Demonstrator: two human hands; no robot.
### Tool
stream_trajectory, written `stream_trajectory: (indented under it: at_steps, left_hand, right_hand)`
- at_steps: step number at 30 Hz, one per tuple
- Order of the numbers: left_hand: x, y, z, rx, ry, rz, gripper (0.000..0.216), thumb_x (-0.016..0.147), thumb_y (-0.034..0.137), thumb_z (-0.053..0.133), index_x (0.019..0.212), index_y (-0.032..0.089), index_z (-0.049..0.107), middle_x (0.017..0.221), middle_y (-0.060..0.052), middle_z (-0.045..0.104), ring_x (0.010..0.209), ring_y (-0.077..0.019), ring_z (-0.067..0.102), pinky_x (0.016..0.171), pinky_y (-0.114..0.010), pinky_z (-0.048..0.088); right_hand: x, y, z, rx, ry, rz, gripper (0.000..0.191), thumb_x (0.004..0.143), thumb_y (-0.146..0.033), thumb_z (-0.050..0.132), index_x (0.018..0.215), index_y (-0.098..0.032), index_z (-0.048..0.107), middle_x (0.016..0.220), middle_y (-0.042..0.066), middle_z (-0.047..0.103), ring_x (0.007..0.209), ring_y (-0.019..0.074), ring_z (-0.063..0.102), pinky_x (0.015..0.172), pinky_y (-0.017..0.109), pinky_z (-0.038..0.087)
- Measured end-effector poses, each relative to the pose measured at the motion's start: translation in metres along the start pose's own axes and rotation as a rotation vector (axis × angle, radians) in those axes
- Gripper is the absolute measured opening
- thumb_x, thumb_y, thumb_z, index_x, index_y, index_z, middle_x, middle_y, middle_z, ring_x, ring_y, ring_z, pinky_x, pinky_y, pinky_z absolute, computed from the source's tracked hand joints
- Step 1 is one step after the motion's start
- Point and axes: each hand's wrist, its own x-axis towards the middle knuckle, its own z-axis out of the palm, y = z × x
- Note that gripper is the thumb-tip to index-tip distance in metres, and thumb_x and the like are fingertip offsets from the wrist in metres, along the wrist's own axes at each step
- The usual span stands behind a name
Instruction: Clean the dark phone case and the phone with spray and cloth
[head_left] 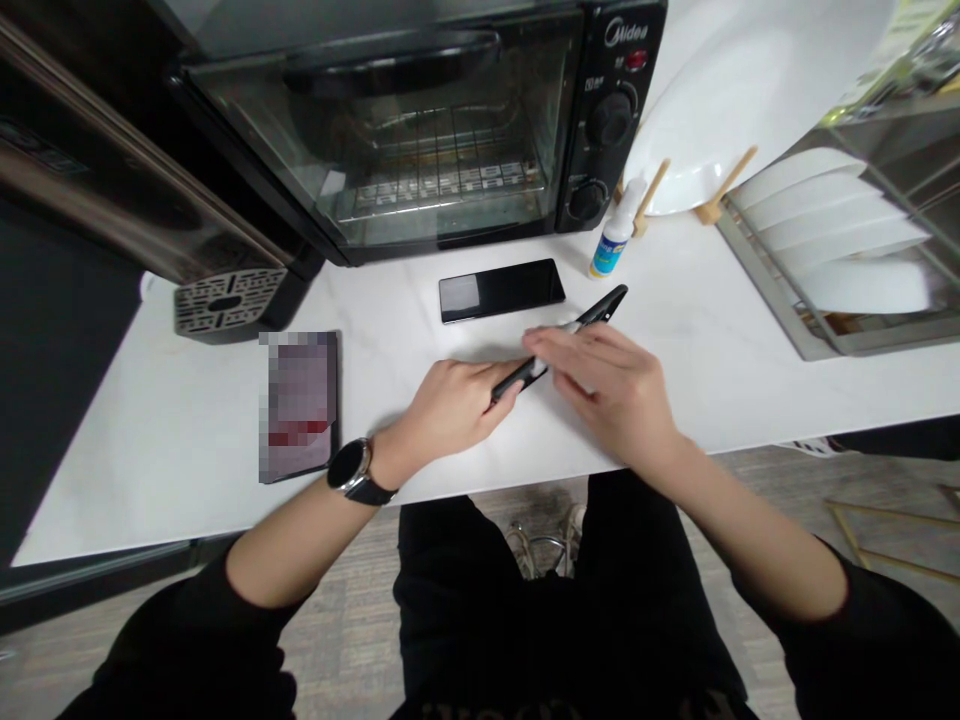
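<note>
My left hand (457, 405) is closed around the near end of a long thin black object (592, 312), maybe a pen or a folded pair of glasses, held slanting up to the right over the white counter (720, 340). My right hand (611, 385) pinches something small and white against the object's middle; I cannot make out what it is. A black phone (501, 289) lies flat just beyond both hands. A small white spray bottle (616, 232) with a blue label stands behind the object's far tip.
A black toaster oven (420, 120) fills the back of the counter. A dark appliance with a grille (225, 300) is at the left. A dark tablet (300, 405) lies left of my left wrist. A dish rack with white plates (847, 250) stands at the right.
</note>
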Motion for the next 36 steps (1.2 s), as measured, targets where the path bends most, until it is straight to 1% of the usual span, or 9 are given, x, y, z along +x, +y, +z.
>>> stream_trajectory:
  at_steps: [4, 7, 13, 18, 21, 24, 28, 32, 36]
  left_hand:
    - [0.001, 0.002, -0.002, -0.043, -0.001, 0.006, 0.027, 0.106, 0.028, 0.050, 0.093, 0.016, 0.070, 0.087, -0.001, 0.080, 0.066, -0.0148, 0.073, 0.056, -0.030, 0.042]
    - [0.001, 0.002, -0.002, -0.051, -0.008, 0.009, 0.026, 0.106, 0.028, 0.050, 0.095, 0.016, 0.070, 0.089, -0.001, 0.081, 0.069, -0.0148, 0.074, 0.057, -0.030, 0.042]
    - [0.002, 0.002, -0.001, -0.053, 0.019, -0.002, 0.025, 0.106, 0.029, 0.051, 0.094, 0.016, 0.070, 0.081, 0.000, 0.079, 0.062, -0.0153, 0.071, 0.054, -0.030, 0.041]
    - [0.001, -0.001, 0.003, -0.009, 0.034, -0.008, 0.032, 0.103, 0.029, 0.048, 0.081, 0.016, 0.067, 0.071, -0.004, 0.075, 0.058, -0.0182, 0.070, 0.053, -0.031, 0.044]
    - [-0.001, -0.002, 0.004, 0.045, 0.047, -0.002, 0.033, 0.102, 0.028, 0.047, 0.076, 0.017, 0.065, 0.067, -0.005, 0.074, 0.056, -0.0200, 0.070, 0.051, -0.032, 0.044]
    - [0.000, -0.001, 0.003, 0.035, 0.023, 0.007, 0.032, 0.105, 0.029, 0.047, 0.086, 0.015, 0.070, 0.073, -0.005, 0.077, 0.060, -0.0194, 0.072, 0.053, -0.032, 0.046]
    - [0.001, 0.001, 0.000, -0.044, -0.001, 0.018, 0.028, 0.108, 0.031, 0.050, 0.105, 0.016, 0.073, 0.087, -0.003, 0.081, 0.074, -0.0168, 0.077, 0.061, -0.029, 0.050]
    - [0.001, 0.001, -0.001, -0.056, -0.010, -0.019, 0.030, 0.107, 0.030, 0.050, 0.090, 0.017, 0.071, 0.085, -0.001, 0.080, 0.068, -0.0152, 0.074, 0.056, -0.030, 0.044]
    - [0.001, 0.001, -0.002, -0.068, 0.002, -0.016, 0.029, 0.105, 0.028, 0.051, 0.086, 0.017, 0.070, 0.083, -0.001, 0.080, 0.065, -0.0151, 0.072, 0.054, -0.030, 0.041]
  right_hand:
    - [0.003, 0.035, -0.022, -0.122, 0.117, 0.113, 0.040, 0.096, -0.004, 0.060, 0.125, -0.026, 0.076, 0.128, 0.006, 0.079, 0.105, 0.0233, 0.078, 0.089, 0.045, 0.063]
    - [0.003, 0.040, -0.027, -0.174, 0.136, 0.149, 0.037, 0.096, -0.007, 0.061, 0.123, -0.028, 0.077, 0.138, 0.007, 0.073, 0.102, 0.0243, 0.077, 0.084, 0.046, 0.063]
    - [0.002, 0.012, -0.008, -0.110, 0.126, 0.163, 0.039, 0.098, -0.005, 0.055, 0.128, -0.022, 0.074, 0.129, 0.007, 0.079, 0.112, 0.0244, 0.076, 0.095, 0.046, 0.063]
    - [0.003, -0.022, 0.015, -0.042, 0.021, 0.012, 0.035, 0.099, -0.005, 0.057, 0.129, -0.014, 0.073, 0.130, 0.008, 0.078, 0.097, 0.0208, 0.072, 0.086, 0.038, 0.065]
    - [0.001, -0.027, 0.016, -0.056, -0.019, -0.048, 0.034, 0.099, -0.004, 0.057, 0.128, -0.012, 0.074, 0.136, 0.009, 0.075, 0.095, 0.0199, 0.071, 0.084, 0.036, 0.065]
    - [-0.004, -0.019, 0.007, -0.105, -0.081, -0.046, 0.039, 0.100, -0.004, 0.055, 0.133, -0.015, 0.071, 0.151, 0.010, 0.064, 0.095, 0.0195, 0.073, 0.081, 0.037, 0.065]
    - [-0.010, 0.002, -0.009, -0.120, -0.115, 0.007, 0.051, 0.101, -0.002, 0.052, 0.146, -0.022, 0.061, 0.146, 0.003, 0.069, 0.110, 0.0185, 0.075, 0.089, 0.035, 0.064]
    - [-0.006, 0.027, -0.027, -0.304, -0.067, 0.126, 0.052, 0.101, -0.003, 0.049, 0.146, -0.026, 0.063, 0.147, 0.002, 0.068, 0.110, 0.0199, 0.077, 0.090, 0.035, 0.064]
    - [-0.003, 0.039, -0.034, -0.410, -0.013, 0.278, 0.044, 0.102, -0.013, 0.053, 0.142, -0.025, 0.066, 0.128, 0.006, 0.079, 0.099, 0.0221, 0.081, 0.077, 0.033, 0.064]
